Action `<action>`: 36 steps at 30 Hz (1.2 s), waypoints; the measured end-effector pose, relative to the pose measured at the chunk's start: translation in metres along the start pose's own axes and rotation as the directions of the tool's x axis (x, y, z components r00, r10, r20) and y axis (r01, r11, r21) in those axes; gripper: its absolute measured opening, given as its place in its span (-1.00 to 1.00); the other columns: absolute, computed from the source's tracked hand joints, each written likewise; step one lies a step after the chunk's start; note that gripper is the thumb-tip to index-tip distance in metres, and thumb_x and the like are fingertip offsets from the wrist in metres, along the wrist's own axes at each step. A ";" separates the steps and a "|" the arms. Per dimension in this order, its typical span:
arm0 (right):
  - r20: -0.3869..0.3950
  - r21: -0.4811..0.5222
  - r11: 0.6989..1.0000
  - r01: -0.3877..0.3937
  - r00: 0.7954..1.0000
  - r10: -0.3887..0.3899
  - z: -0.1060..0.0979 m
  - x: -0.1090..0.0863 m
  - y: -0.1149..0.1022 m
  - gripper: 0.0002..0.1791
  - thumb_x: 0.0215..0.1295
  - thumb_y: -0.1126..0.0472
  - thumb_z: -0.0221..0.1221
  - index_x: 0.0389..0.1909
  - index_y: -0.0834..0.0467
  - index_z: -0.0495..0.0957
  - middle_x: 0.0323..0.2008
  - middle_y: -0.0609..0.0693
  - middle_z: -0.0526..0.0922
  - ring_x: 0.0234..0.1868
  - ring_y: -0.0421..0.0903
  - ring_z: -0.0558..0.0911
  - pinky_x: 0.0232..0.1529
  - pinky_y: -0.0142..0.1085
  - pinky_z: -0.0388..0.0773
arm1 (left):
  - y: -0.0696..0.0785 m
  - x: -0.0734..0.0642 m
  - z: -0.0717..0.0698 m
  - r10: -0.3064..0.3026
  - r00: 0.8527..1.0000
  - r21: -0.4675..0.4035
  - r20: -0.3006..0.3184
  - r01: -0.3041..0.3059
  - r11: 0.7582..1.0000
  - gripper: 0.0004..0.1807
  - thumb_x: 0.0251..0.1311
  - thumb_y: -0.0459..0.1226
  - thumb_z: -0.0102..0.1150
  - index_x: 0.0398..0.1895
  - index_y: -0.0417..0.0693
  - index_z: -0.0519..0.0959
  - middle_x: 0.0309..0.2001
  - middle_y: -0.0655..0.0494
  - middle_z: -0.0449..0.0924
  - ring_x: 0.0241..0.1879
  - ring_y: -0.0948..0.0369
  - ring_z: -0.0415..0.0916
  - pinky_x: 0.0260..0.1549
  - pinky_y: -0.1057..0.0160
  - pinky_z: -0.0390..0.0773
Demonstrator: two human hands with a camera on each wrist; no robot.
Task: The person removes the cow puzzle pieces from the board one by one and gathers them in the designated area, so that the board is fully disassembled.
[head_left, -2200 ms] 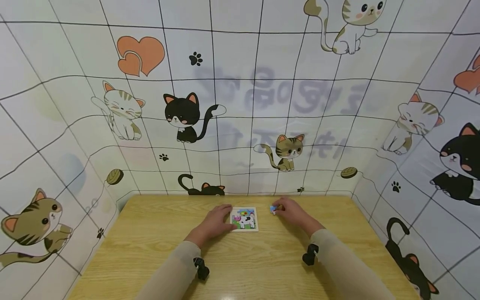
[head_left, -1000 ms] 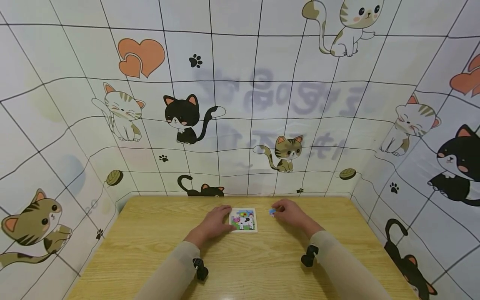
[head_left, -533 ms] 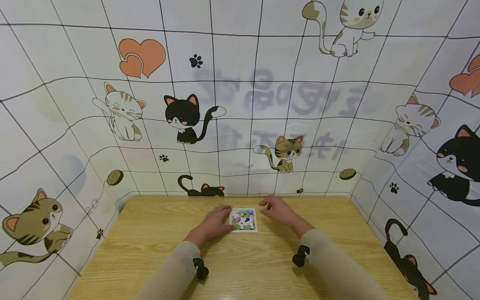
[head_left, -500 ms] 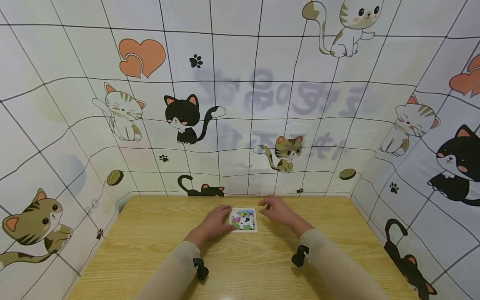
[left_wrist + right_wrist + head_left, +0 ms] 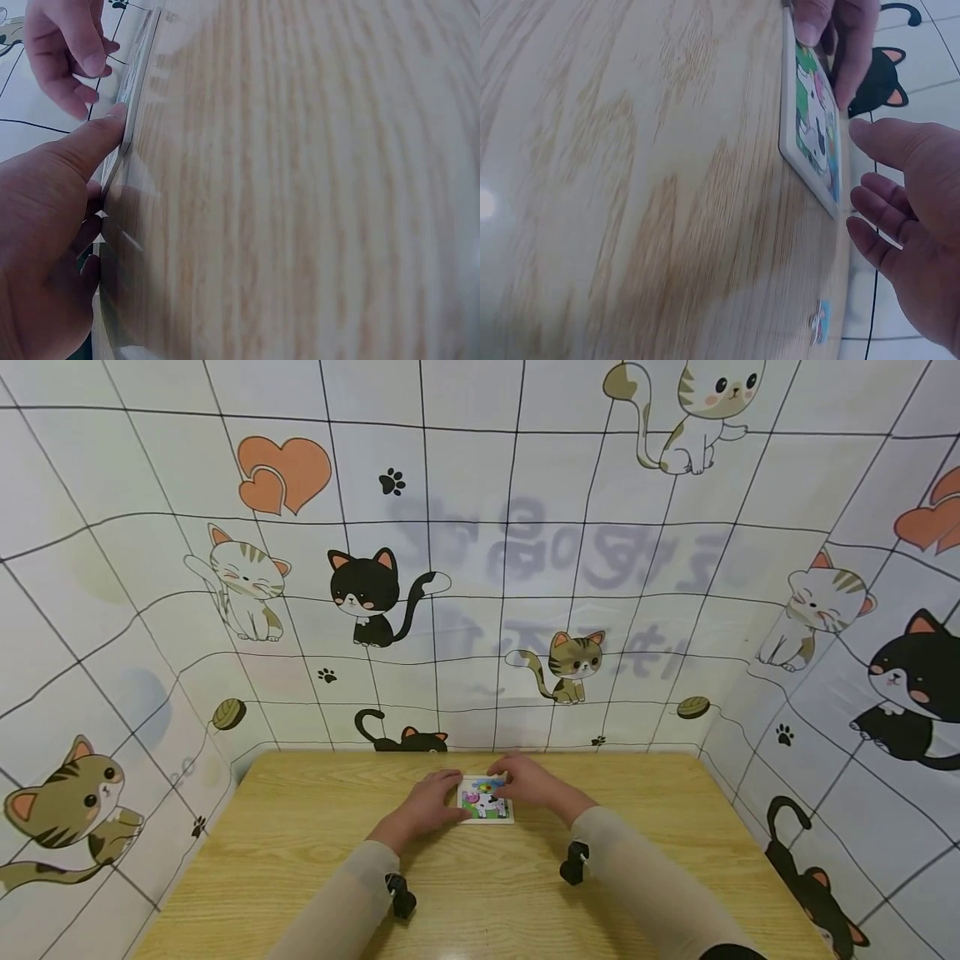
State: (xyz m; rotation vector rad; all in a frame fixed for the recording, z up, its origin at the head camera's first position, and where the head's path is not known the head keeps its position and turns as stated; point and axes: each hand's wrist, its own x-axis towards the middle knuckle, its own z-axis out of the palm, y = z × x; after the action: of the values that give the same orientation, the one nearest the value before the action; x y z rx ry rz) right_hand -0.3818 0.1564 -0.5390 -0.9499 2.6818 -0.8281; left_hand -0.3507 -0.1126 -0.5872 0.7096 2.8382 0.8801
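A square jigsaw puzzle (image 5: 483, 807) with a pale frame and a cow picture lies on the wooden table. My left hand (image 5: 429, 807) holds its left side, thumb over the near corner and fingers at the far edge. In the right wrist view that thumb (image 5: 808, 31) sits on the picture. My right hand (image 5: 534, 783) is over the puzzle's far right corner, overlapping it in the head view. Its fingers (image 5: 870, 234) are parted with nothing between them. A small blue puzzle piece (image 5: 821, 321) lies on the table, hidden in the head view.
The wooden table (image 5: 330, 827) ends at a white cat-print sheet (image 5: 480, 693) close behind the puzzle. More of this sheet rises at both sides. Black wrist cameras (image 5: 402, 897) hang beneath the sleeves.
My right hand has let go of the small blue puzzle piece and moved left to the puzzle's far right corner. My left hand has stayed on the puzzle's left side.
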 end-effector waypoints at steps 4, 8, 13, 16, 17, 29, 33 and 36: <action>0.020 -0.041 0.999 0.028 0.999 -0.027 0.005 0.008 -0.005 -0.59 0.49 0.30 0.42 0.29 0.28 0.69 0.21 0.18 0.62 -0.02 0.07 0.69 0.10 0.04 0.69 | -0.005 0.002 0.004 -0.014 1.000 -0.019 0.005 0.014 1.000 -0.08 0.41 0.10 0.48 0.65 -0.20 0.41 0.65 -0.11 0.34 0.66 -0.26 0.15 0.57 -0.40 0.18; 0.047 -0.066 0.996 0.051 0.998 -0.048 0.008 0.015 -0.004 -0.57 0.51 0.28 0.43 0.32 0.27 0.68 0.17 0.16 0.62 -0.04 -0.01 0.66 0.09 0.00 0.68 | -0.010 0.005 0.007 -0.011 1.000 -0.038 -0.002 0.011 0.999 -0.10 0.41 0.07 0.49 0.65 -0.19 0.42 0.66 -0.09 0.33 0.67 -0.25 0.14 0.58 -0.40 0.16; 0.080 -0.073 0.996 0.054 0.996 -0.048 0.010 0.021 -0.004 -0.55 0.51 0.28 0.43 0.35 0.25 0.67 0.12 0.17 0.62 0.00 0.02 0.65 0.11 -0.01 0.67 | -0.010 0.006 0.006 0.000 1.000 -0.016 0.008 0.000 1.000 -0.10 0.41 0.09 0.47 0.64 -0.20 0.42 0.65 -0.12 0.33 0.66 -0.26 0.16 0.57 -0.39 0.19; 0.101 -0.063 0.997 0.053 0.994 -0.046 0.010 0.024 -0.005 -0.53 0.50 0.29 0.43 0.37 0.24 0.66 0.13 0.16 0.62 0.04 0.06 0.66 0.14 0.00 0.67 | -0.010 0.006 0.006 -0.006 1.000 -0.013 0.015 0.006 1.000 -0.10 0.41 0.09 0.47 0.65 -0.19 0.42 0.66 -0.12 0.33 0.67 -0.25 0.14 0.58 -0.38 0.17; 0.110 -0.062 0.997 0.053 0.993 -0.046 0.009 0.025 -0.005 -0.52 0.51 0.29 0.43 0.38 0.22 0.66 0.15 0.16 0.61 0.05 0.06 0.67 0.16 0.00 0.67 | -0.010 0.006 0.006 -0.007 1.000 -0.015 0.014 0.007 1.000 -0.10 0.42 0.10 0.46 0.64 -0.19 0.42 0.66 -0.12 0.33 0.67 -0.25 0.14 0.58 -0.38 0.17; 0.201 -0.087 0.994 0.064 0.978 -0.045 0.006 0.025 -0.001 -0.55 0.58 0.26 0.37 0.42 0.10 0.65 0.21 0.15 0.46 0.02 -0.06 0.43 0.15 -0.07 0.50 | -0.007 0.005 0.005 -0.001 1.000 -0.015 0.010 0.001 1.000 -0.13 0.43 0.08 0.46 0.64 -0.19 0.43 0.65 -0.12 0.33 0.66 -0.24 0.18 0.55 -0.42 0.20; 0.206 -0.072 0.995 0.066 0.977 -0.050 0.006 0.024 -0.001 -0.56 0.59 0.27 0.35 0.42 0.10 0.65 0.20 0.15 0.45 0.02 -0.06 0.41 0.15 -0.07 0.48 | 0.001 0.001 0.000 -0.008 1.000 0.024 0.015 0.007 1.000 -0.15 0.46 0.04 0.45 0.63 -0.22 0.42 0.64 -0.14 0.34 0.65 -0.24 0.19 0.55 -0.38 0.24; 0.204 -0.054 0.997 0.062 0.978 -0.049 0.006 0.024 0.000 -0.57 0.59 0.27 0.35 0.40 0.11 0.66 0.19 0.15 0.45 0.02 -0.05 0.41 0.16 -0.05 0.48 | 0.003 0.000 -0.001 -0.002 1.000 0.032 0.008 0.002 0.999 -0.15 0.46 0.04 0.45 0.63 -0.24 0.42 0.64 -0.15 0.35 0.64 -0.24 0.20 0.54 -0.39 0.25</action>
State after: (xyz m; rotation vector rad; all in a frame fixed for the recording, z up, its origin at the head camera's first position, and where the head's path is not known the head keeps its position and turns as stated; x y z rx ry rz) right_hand -0.3981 0.1387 -0.5440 -1.0655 2.5289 -0.6263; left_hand -0.3493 -0.1111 -0.5846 0.7119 2.8516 0.8312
